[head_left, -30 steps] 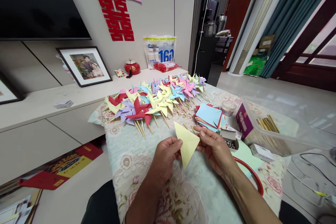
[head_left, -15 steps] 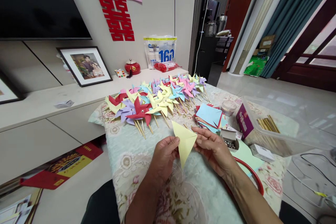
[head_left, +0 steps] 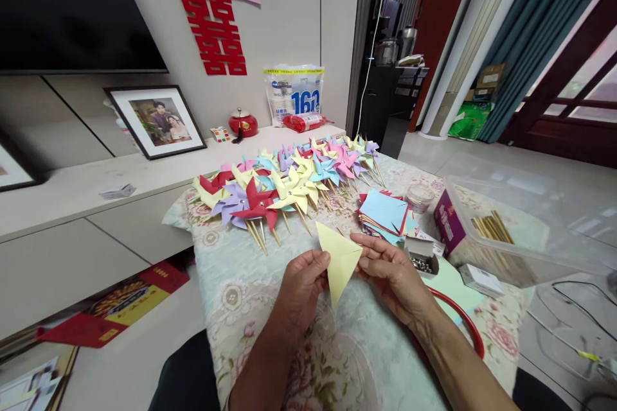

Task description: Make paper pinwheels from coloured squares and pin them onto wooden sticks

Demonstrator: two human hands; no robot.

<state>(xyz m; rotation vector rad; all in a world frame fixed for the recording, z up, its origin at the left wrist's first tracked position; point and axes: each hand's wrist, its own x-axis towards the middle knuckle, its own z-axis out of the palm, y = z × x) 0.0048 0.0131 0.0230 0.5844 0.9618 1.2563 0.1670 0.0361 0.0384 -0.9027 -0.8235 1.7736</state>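
Observation:
A pale yellow sheet of paper (head_left: 341, 266), folded or cut to a pointed triangular shape with a slit on its right side, is held up over the table. My left hand (head_left: 304, 279) pinches its left edge, thumb on top. My right hand (head_left: 385, 270) has its fingers closed at the paper's right corner. Beyond them lies a group of paper pinwheels (head_left: 294, 189) on sticks, in yellow, red, purple, pink and blue. Right of these is a stack of coloured paper squares (head_left: 384, 210). A small box of metal fasteners (head_left: 423, 263) sits just past my right hand.
A clear plastic bin with wooden sticks (head_left: 501, 250) stands at the table's right. Near it are a small white box (head_left: 481, 280), a round clear container (head_left: 419, 197) and a red curved handle (head_left: 465, 321), partly behind my right forearm. Floral cloth (head_left: 241, 334) covers the table.
Almost nothing differs. Both hands keep the same grip on the yellow paper, whose lower tip has shifted very slightly.

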